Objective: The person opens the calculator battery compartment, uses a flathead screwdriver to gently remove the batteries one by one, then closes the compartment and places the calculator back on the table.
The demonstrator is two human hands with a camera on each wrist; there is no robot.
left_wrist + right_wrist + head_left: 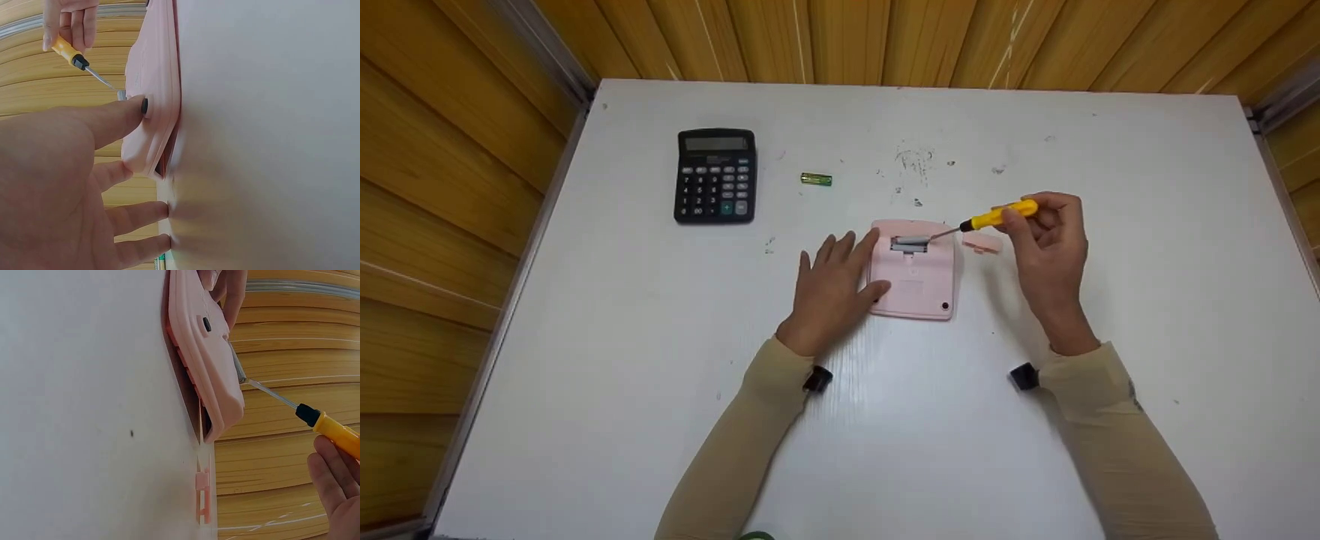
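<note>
A pink calculator (919,289) lies face down, its battery compartment uncovered on the back. One grey battery (913,241) sits tilted there, one end raised above the case. My left hand (832,292) steadies the calculator at its left side. In the left wrist view the thumb presses beside a black rubber foot (144,106), while the other fingers are spread along the edge and table. My right hand (1051,247) grips a screwdriver (986,218) by its yellow handle. In the right wrist view, the screwdriver's metal tip meets the battery's raised end.
A pink battery cover (982,242) lies just right of the calculator. Farther back on the white table (622,315) are a green battery (816,179) and a black calculator (715,176). Part of a green round object (755,535) shows at the near edge.
</note>
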